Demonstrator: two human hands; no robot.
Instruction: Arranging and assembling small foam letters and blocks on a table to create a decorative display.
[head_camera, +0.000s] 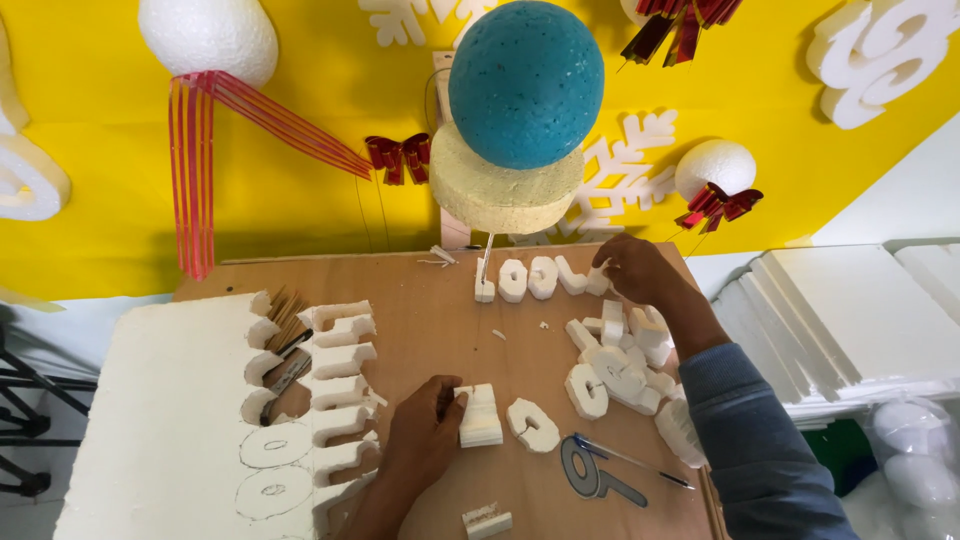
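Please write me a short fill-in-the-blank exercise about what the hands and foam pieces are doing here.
1. The left hand touches a white foam ___-shaped piece.
2. The right hand reaches the ___ end of the foam letter row.
3. The big ball is ___ in colour.

Missing words: E; right; blue

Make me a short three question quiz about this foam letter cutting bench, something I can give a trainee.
1. True or false: the right hand is at the end of the row of foam letters at the far edge of the board.
2. What does the left hand touch? A) the pen B) a white foam block C) the blue ball
3. What is drawn on the big foam sheet near its cut edge?

Key: 1 true; 2 B; 3 pencilled oval letter outlines.
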